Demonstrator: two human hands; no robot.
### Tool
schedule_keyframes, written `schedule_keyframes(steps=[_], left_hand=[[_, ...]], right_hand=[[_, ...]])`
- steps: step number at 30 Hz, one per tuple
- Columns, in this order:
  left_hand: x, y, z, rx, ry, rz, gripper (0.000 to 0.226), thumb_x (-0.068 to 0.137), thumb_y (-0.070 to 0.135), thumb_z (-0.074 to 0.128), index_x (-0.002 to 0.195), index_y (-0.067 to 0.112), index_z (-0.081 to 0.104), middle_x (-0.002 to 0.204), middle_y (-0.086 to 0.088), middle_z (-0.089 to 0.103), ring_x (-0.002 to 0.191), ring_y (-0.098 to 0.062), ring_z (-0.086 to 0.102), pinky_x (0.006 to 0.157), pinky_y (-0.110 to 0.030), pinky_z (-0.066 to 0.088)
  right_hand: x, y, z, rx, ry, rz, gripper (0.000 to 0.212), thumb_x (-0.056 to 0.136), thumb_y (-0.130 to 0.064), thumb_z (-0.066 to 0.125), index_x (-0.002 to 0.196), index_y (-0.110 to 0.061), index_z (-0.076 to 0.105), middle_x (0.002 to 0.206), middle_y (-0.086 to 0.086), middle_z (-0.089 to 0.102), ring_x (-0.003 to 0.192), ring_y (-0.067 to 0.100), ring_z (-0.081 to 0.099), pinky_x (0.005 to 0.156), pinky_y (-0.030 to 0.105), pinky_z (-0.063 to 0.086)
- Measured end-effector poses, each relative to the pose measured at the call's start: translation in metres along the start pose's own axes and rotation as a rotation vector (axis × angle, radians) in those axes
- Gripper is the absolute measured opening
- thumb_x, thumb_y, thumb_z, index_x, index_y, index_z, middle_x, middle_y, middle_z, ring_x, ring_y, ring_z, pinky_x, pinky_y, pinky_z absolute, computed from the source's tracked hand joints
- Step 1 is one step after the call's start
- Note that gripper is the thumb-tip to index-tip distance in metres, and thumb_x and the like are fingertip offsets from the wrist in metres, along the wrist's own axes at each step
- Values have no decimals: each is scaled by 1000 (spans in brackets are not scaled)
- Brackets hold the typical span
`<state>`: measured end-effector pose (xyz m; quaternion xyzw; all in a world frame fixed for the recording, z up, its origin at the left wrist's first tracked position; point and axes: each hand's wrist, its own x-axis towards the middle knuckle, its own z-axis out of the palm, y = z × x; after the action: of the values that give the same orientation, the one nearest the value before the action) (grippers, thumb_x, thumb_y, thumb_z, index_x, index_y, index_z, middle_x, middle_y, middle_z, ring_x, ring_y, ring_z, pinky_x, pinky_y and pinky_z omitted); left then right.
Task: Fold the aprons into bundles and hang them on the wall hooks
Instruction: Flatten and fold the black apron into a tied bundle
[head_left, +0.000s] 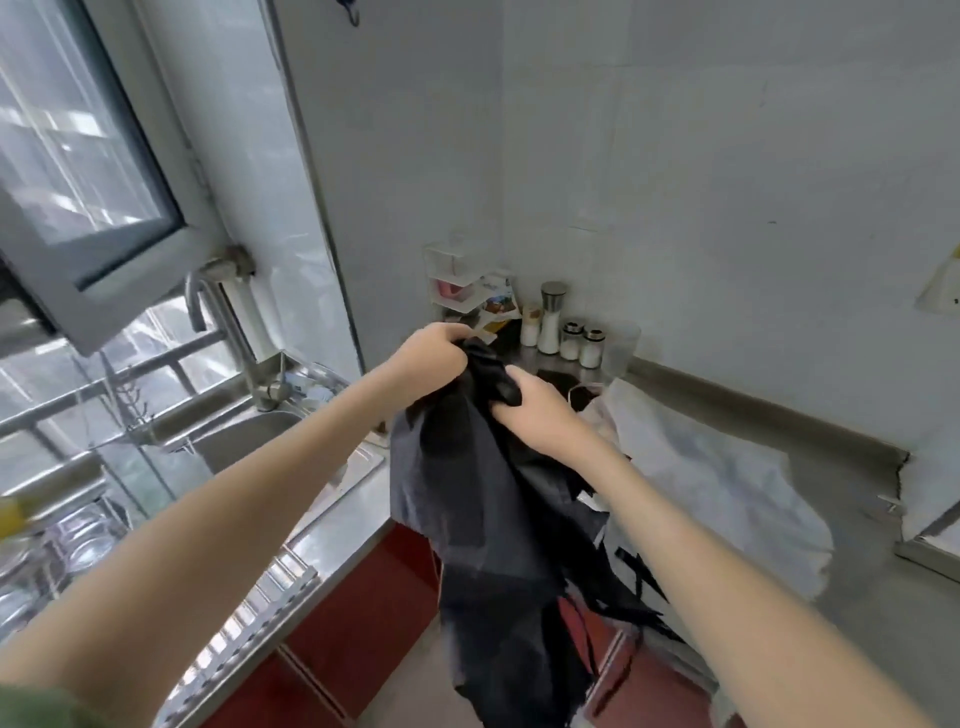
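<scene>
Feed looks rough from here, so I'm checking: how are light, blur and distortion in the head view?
Head view: the window is washed out; head view: the wide lens bows the wall edge and counter; head view: soft overall, blurriest lower left; the dark apron shows little fold detail, but the left hand and right hand grip reads clearly.

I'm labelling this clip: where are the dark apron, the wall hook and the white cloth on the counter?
dark apron (483, 499): head view, middle of the hanging fabric.
wall hook (354, 17): head view, its curved lower end.
white cloth (717, 483): head view, its flat middle.
</scene>
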<state>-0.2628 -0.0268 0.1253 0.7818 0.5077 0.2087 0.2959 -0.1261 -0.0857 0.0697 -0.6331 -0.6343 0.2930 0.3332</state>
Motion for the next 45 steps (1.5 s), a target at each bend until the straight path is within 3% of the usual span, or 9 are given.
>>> schedule_keyframes(steps=[5, 13, 16, 19, 27, 30, 36, 39, 45], left_hand=[[-11, -41, -26, -36, 55, -91, 37, 78, -8, 36, 69, 22, 56, 71, 1, 56, 87, -30, 57, 74, -30, 41], [-32, -64, -31, 80, -96, -89, 9, 87, 15, 52, 82, 16, 60, 82, -2, 59, 89, -22, 54, 71, -28, 36], [-29, -58, -14, 232, -151, 15, 25, 90, 36, 57, 71, 20, 55, 75, -1, 57, 76, -16, 55, 65, -27, 37], [-21, -48, 4, 314, -147, 109, 41, 89, 51, 58, 68, 16, 53, 63, 0, 51, 62, -15, 50, 57, -29, 34], [19, 15, 47, 235, -262, 196, 50, 94, 56, 45, 104, 10, 64, 94, -3, 61, 89, -21, 58, 74, -32, 41], [27, 40, 66, 255, -280, 240, 55, 98, 54, 38, 97, 2, 58, 101, -10, 60, 95, -24, 57, 77, -32, 38], [27, 71, 100, 72, -328, 310, 60, 92, 55, 52, 133, 13, 51, 126, 0, 57, 115, -16, 52, 87, -24, 37], [31, 79, 115, 328, -388, 443, 72, 78, 57, 69, 129, 13, 43, 111, 1, 56, 101, -23, 54, 79, -32, 45], [34, 88, 138, 476, -429, 539, 23, 90, 8, 53, 99, 7, 32, 79, -9, 47, 65, -25, 45, 52, -34, 29]], right_hand=[[10, -24, 45, 147, -54, -19, 19, 91, -15, 56, 110, -15, 57, 102, 1, 64, 93, 17, 58, 74, 26, 46], [9, -2, 62, 102, -226, 36, 3, 97, -26, 52, 99, -26, 50, 101, -3, 60, 93, 14, 54, 73, 28, 42], [2, 25, 43, 66, -231, 77, 14, 99, -19, 48, 108, -28, 55, 109, -4, 63, 102, 14, 57, 91, 32, 45], [-11, 51, 11, 85, -207, 168, 21, 98, -9, 48, 95, -26, 60, 94, -7, 63, 93, 12, 58, 81, 26, 45], [-61, 110, -64, 231, 258, 443, 34, 98, -39, 48, 100, -11, 67, 93, 10, 71, 89, 26, 65, 80, 38, 48], [-80, 104, -93, 316, 469, 375, 24, 100, -29, 48, 99, -15, 68, 104, 4, 71, 100, 19, 62, 92, 35, 46], [-121, 76, -145, 337, 502, 253, 17, 95, -11, 54, 85, -8, 68, 77, -6, 68, 71, 6, 61, 69, 23, 45], [-134, 84, -167, 198, 558, 303, 23, 92, -25, 61, 78, -7, 64, 71, -4, 63, 70, 9, 57, 68, 29, 40], [-168, 96, -183, -113, 676, 421, 33, 91, -34, 61, 77, -5, 60, 69, 5, 55, 67, 16, 48, 63, 31, 32]])
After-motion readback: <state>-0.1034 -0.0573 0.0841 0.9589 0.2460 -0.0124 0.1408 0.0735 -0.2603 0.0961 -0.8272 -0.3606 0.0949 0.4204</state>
